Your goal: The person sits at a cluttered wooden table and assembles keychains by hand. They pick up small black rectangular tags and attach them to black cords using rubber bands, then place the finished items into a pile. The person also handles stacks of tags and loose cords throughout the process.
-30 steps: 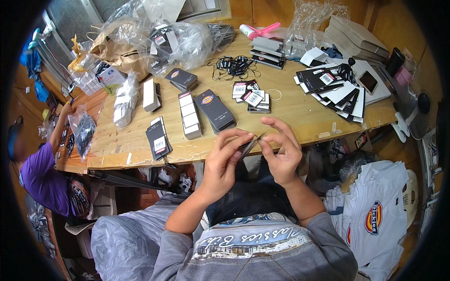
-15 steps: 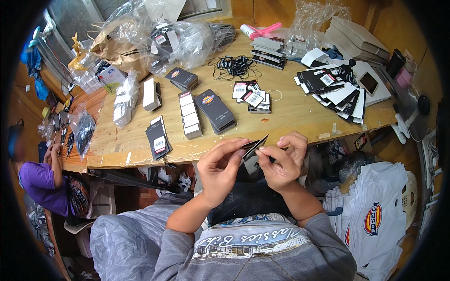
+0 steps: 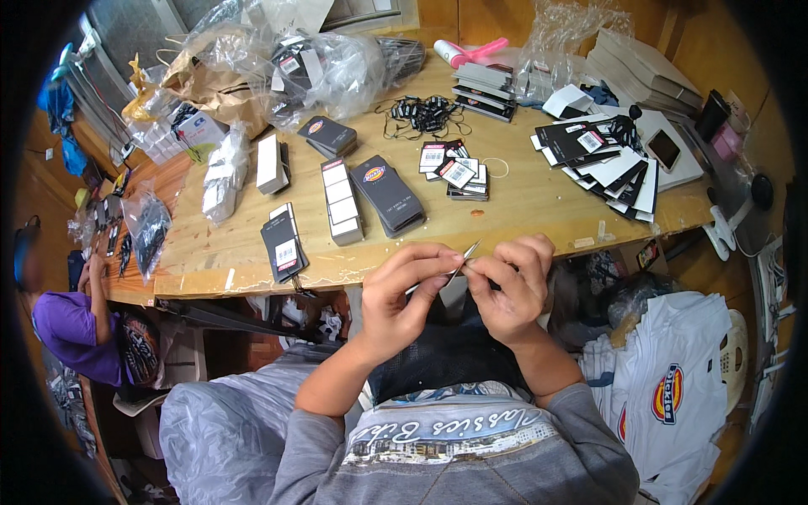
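Just beyond the table's front edge, my left hand (image 3: 402, 295) and my right hand (image 3: 511, 284) meet over my lap. Between their fingertips is a pair of thin dark hang tags (image 3: 473, 250), seen almost edge-on. Both hands are closed in a pinch, the left on the near side of the tags and the right on the far side. My fingers cover most of the tags, so their faces are hidden. Closest on the table are a stack of dark tags (image 3: 389, 198), a stack of white tags (image 3: 342, 206) and a strung bundle with a barcode label (image 3: 284, 244).
Small barcode tags (image 3: 457, 171) lie mid-table, before a heap of black strings (image 3: 418, 116). Fanned strung tags (image 3: 602, 160) and a phone (image 3: 663, 151) are at right. White shirts (image 3: 673, 370) are piled at lower right. A person in purple (image 3: 76, 337) sits at left.
The tags, spread in a narrow V before, have come together and turned nearly edge-on. My fingertips have drawn slightly closer around them. Things on the table keep their places.
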The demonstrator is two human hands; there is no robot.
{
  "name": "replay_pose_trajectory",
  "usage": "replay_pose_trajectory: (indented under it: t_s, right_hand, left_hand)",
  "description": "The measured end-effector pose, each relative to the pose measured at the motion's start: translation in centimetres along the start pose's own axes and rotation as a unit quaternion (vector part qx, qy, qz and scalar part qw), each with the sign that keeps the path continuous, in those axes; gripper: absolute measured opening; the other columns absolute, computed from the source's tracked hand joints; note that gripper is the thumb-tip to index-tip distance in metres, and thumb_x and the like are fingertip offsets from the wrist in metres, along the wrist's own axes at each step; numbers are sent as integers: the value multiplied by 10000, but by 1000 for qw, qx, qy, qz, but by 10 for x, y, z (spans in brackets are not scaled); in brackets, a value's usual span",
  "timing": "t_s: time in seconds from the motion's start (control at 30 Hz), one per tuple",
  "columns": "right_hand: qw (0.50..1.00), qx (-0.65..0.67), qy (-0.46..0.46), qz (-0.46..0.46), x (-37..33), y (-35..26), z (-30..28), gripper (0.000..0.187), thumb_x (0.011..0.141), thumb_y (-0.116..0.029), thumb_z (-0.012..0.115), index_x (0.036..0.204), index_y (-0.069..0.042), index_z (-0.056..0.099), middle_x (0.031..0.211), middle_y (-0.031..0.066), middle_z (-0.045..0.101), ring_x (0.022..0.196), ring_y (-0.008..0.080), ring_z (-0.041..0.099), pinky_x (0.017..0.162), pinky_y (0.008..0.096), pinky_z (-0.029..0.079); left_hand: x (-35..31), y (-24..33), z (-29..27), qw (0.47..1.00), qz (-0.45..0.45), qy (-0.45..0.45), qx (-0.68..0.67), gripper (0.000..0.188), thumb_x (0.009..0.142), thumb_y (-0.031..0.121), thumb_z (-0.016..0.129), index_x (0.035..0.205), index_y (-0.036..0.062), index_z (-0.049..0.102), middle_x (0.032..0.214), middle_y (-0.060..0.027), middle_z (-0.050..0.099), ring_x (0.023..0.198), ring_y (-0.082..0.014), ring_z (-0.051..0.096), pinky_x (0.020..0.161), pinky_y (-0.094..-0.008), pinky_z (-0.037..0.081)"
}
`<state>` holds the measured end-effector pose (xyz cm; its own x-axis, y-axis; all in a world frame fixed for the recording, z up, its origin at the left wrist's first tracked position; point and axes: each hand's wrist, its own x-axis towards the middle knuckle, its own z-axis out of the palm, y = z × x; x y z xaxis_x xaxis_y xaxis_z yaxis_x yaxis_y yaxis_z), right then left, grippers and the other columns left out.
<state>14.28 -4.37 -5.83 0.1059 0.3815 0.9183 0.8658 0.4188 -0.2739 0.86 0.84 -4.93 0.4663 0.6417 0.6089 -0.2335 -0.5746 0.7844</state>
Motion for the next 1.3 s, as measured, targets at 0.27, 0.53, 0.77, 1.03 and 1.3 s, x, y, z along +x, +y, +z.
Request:
replay_pose_trajectory:
  t_s: [0.27, 0.53, 0.77, 1.03, 1.3]
  right_hand:
    - [989, 123, -47, 74, -3, 2, 7, 153, 602, -182, 654, 670, -81, 560, 693, 14, 473, 703, 189, 421, 652, 297, 306]
    - [863, 366, -253, 237, -3, 18, -8, 94, 679, -80, 605, 710, -32, 531, 742, 60, 522, 766, 185, 479, 734, 282, 352]
    - [657, 565, -244, 435, -6, 26, -21, 93, 731, -26, 562, 802, 31, 545, 697, 62, 562, 625, 101, 541, 596, 190, 436]
    - [655, 580, -191, 444, 4, 18, -20, 123, 728, 13, 550, 848, 39, 544, 726, 98, 579, 623, 122, 552, 595, 200, 445]
    - [738, 503, -204, 401, 6, 11, -14, 111, 755, -12, 533, 854, 35, 549, 714, 82, 579, 613, 100, 546, 570, 189, 438]
  left_hand:
    - [-4, -20, -6, 925, -244, 4, -290, 114, 723, 16, 568, 821, -23, 524, 824, -87, 528, 766, -122, 502, 668, -227, 406]
    - [1, 0, -35, 977, -126, 52, -162, 66, 714, -9, 548, 754, -12, 497, 820, -119, 544, 724, -115, 509, 661, -217, 412]
    - [-4, 11, -48, 971, -86, 93, -204, 104, 728, 11, 537, 699, 4, 437, 761, -173, 559, 705, -161, 548, 666, -261, 453]
    - [-5, 9, -51, 940, -197, -90, -262, 74, 711, -40, 547, 778, -53, 520, 728, -128, 569, 672, -154, 559, 615, -239, 455]
    - [-1, 11, -17, 961, -222, -5, -163, 102, 674, -74, 570, 774, -63, 549, 758, -121, 571, 685, -148, 571, 627, -232, 465]
